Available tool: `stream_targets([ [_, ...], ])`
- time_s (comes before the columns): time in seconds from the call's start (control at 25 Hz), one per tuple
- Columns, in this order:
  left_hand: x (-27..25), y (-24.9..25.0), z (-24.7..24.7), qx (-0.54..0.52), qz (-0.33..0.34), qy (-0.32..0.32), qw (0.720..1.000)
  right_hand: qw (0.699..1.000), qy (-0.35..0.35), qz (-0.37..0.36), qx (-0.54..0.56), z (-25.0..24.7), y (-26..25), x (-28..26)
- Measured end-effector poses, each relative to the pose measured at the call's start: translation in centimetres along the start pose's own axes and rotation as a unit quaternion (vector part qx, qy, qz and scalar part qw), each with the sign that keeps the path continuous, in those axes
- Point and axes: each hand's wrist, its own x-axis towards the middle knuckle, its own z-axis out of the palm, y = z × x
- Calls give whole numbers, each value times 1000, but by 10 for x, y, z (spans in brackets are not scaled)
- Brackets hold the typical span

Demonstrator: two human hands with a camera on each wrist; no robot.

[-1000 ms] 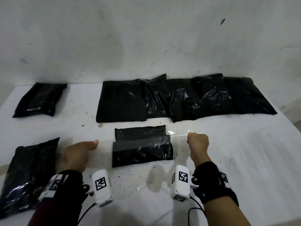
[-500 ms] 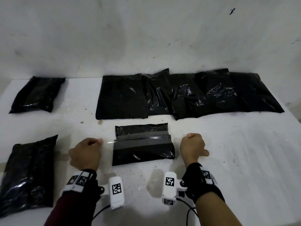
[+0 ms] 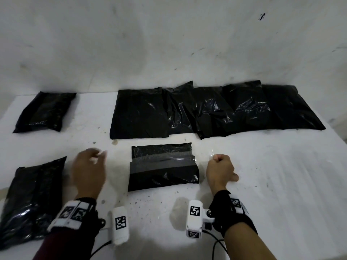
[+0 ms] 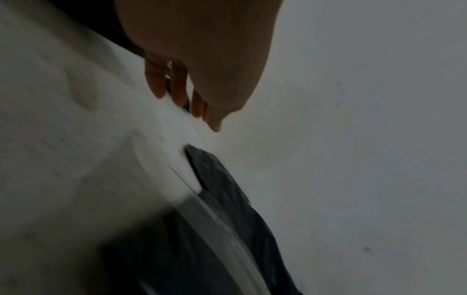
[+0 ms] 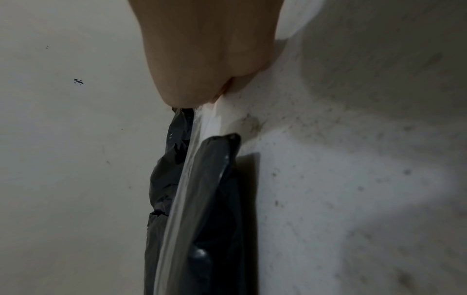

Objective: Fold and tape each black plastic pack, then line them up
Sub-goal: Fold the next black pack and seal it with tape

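A folded black pack (image 3: pixel 163 177) (image 5: pixel 222 189) lies on the white table (image 3: pixel 262 184) between my hands. A strip of clear tape (image 3: pixel 161 160) (image 5: pixel 185 179) runs across its fold. My right hand (image 3: pixel 216 158) (image 5: pixel 202 97), curled in a fist just right of the pack, pinches the tape's right end, which stands a little off the table. My left hand (image 3: pixel 97 155) (image 4: pixel 187 105) is blurred and hovers left of the pack (image 4: pixel 225 185), clear of it, fingers loosely extended and holding nothing.
Several unfolded black packs (image 3: pixel 216 109) overlap in a row along the back wall. One taped pack (image 3: pixel 45 111) lies at the back left and another (image 3: pixel 32 199) at the front left, close to my left forearm.
My left hand has let go of the tape's left end and moved left, away from the pack. The tape now lies across the pack. The right hand holds its end as before.
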Motion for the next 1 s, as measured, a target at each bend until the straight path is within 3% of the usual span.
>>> stream_targets([
  [0.08,-10,28,32,-4,187,-112,976,1000,-6,8,21,-2,-2,0],
  [0.16,-25,58,66,56,315,-265,910,999,-13,13,35,-3,-3,0],
  [0.24,-39,74,92,158,380,-330,849,999,-15,14,40,-4,-4,0],
  [0.32,-44,73,105,224,393,-347,821,999,-15,20,35,-6,-4,1],
  [0.44,-36,73,110,263,367,-381,807,999,-21,32,33,-10,-7,1],
  [0.56,-20,97,120,265,293,-413,820,998,-31,47,41,-13,-8,2],
  [0.72,4,125,141,153,153,-495,841,996,-43,63,42,-18,-9,6],
  [0.84,15,130,149,133,115,-569,803,995,-60,67,36,-22,-8,9],
  [1.0,25,132,142,27,29,-629,776,992,-73,75,72,-28,-8,9],
])
